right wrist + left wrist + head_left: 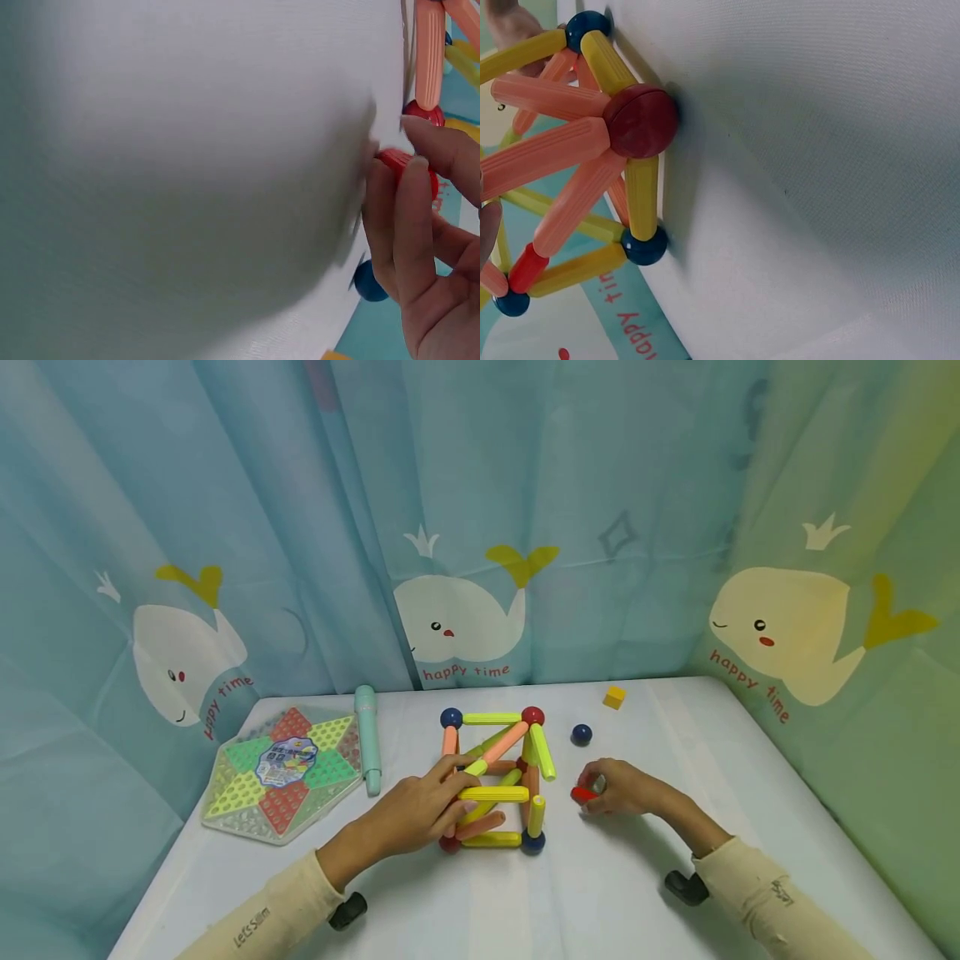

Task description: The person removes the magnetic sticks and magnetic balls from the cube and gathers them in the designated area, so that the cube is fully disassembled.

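A frame of yellow, lime and salmon magnetic rods (493, 793), joined by red and blue balls, stands on the table. My left hand (420, 806) grips its near left upper part; fingers hide the joint there. In the left wrist view, several rods meet at a red ball (641, 120) low on the frame, and only a fingertip (487, 225) shows at the edge. To the frame's right, my right hand (626, 787) holds a short red magnetic rod (396, 159) between thumb and fingers, just over the tabletop. Fingers partly cover that rod.
A loose dark blue ball (582, 734) lies beyond my right hand, with a small yellow block (614, 697) farther back. At left are a hexagonal peg-board box (322, 802) and a teal tube (367, 735). A whale-print curtain (480, 527) encloses the white table (585, 902).
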Action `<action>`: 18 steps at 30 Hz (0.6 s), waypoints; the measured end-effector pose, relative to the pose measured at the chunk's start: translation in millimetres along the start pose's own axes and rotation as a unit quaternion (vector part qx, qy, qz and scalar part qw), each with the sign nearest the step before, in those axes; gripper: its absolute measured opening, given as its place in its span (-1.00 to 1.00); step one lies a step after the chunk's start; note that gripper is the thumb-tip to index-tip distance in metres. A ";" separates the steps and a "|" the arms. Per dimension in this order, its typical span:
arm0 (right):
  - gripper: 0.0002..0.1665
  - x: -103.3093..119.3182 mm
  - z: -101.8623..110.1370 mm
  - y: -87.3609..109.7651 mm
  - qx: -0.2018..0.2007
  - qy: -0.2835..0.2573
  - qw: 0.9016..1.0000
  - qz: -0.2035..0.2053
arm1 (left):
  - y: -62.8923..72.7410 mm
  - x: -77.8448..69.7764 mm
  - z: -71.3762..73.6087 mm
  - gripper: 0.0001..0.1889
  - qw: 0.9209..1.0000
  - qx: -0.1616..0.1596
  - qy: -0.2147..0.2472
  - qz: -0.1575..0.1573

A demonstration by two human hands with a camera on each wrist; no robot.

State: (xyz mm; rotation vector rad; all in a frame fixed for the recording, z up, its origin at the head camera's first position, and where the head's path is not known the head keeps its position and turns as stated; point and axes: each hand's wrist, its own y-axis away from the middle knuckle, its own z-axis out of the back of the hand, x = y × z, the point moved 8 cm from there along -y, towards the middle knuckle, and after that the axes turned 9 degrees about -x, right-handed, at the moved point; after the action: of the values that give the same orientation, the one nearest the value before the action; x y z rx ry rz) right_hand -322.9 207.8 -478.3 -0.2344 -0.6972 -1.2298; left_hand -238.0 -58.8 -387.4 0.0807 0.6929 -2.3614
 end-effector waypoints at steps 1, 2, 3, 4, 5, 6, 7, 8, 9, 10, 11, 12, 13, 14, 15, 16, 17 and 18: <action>-0.52 0.4 -0.9 0.2 0.004 0.006 1.000 0.003 | 0.2 0.1 0.0 -0.69 1.000 -0.001 0.000 -0.001; -0.49 0.6 -2.0 0.3 0.008 0.012 1.000 0.007 | 0.3 0.2 0.1 -0.69 1.000 -0.002 0.000 -0.002; -0.46 1.2 -3.4 0.6 0.013 0.020 1.000 0.014 | 0.4 0.4 -0.1 -0.69 1.000 -0.003 -0.001 -0.003; -0.43 2.3 -5.0 1.1 0.019 0.027 0.999 0.026 | 0.5 0.4 -0.2 -0.69 1.000 -0.004 -0.001 -0.004; -0.41 3.2 -6.6 1.6 0.024 0.032 0.999 0.036 | 0.5 0.4 -0.1 -0.69 1.000 -0.005 -0.002 -0.006; -0.40 4.0 -8.4 2.1 0.029 0.037 0.998 0.043 | 0.6 0.4 -0.2 -0.69 1.000 -0.006 -0.003 -0.007; -0.40 4.5 -9.7 2.5 0.031 0.044 0.997 0.048 | 0.7 0.4 -0.1 -0.69 1.000 -0.007 -0.004 -0.008; -0.42 4.9 -11.5 2.7 0.034 0.047 0.997 0.049 | 0.7 0.4 -0.1 -0.69 1.000 -0.007 -0.005 -0.008; -0.43 5.6 -13.0 2.8 0.035 0.051 0.997 0.050 | 0.8 0.3 0.0 -0.70 1.000 -0.008 -0.006 -0.009; -0.45 6.5 -14.3 2.7 0.034 0.053 0.997 0.049 | 0.9 0.3 0.1 -0.70 1.000 -0.009 -0.008 -0.010; -0.48 7.2 -15.3 2.1 0.030 0.052 0.997 0.045 | 1.0 0.2 0.3 -0.70 1.000 -0.011 -0.009 -0.011; -0.51 7.9 -16.2 1.3 0.026 0.050 0.998 0.041 | 1.1 0.1 0.7 -0.71 1.000 -0.012 -0.008 -0.011; -0.54 8.8 -17.0 0.5 0.022 0.045 0.998 0.037 | 1.2 0.0 0.7 -0.71 1.000 -0.012 -0.009 -0.012; -0.55 10.1 -17.6 -0.4 0.018 0.042 0.998 0.037 | 1.3 -0.1 0.8 -0.71 1.000 -0.014 -0.009 -0.013; -0.54 11.1 -18.1 -1.2 0.016 0.041 0.998 0.038 | 1.4 -0.2 0.8 -0.71 1.000 -0.015 -0.009 -0.013; -0.52 12.0 -18.6 -1.8 0.016 0.039 0.998 0.041 | 1.4 -0.2 0.8 -0.71 1.000 -0.016 -0.010 -0.014; -0.49 12.4 -19.1 -2.2 0.017 0.038 0.998 0.042 | 1.5 -0.3 0.7 -0.71 1.000 -0.016 -0.010 -0.014; -0.45 12.7 -19.5 -2.2 0.021 0.037 0.998 0.044 | 1.5 -0.3 0.6 -0.71 1.000 -0.017 -0.011 -0.015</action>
State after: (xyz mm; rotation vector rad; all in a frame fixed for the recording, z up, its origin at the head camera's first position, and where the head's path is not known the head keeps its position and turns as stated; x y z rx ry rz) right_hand -315.8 186.9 -486.1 -0.1830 -0.6416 -1.1335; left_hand -236.8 -59.9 -387.5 0.0287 0.7278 -2.3748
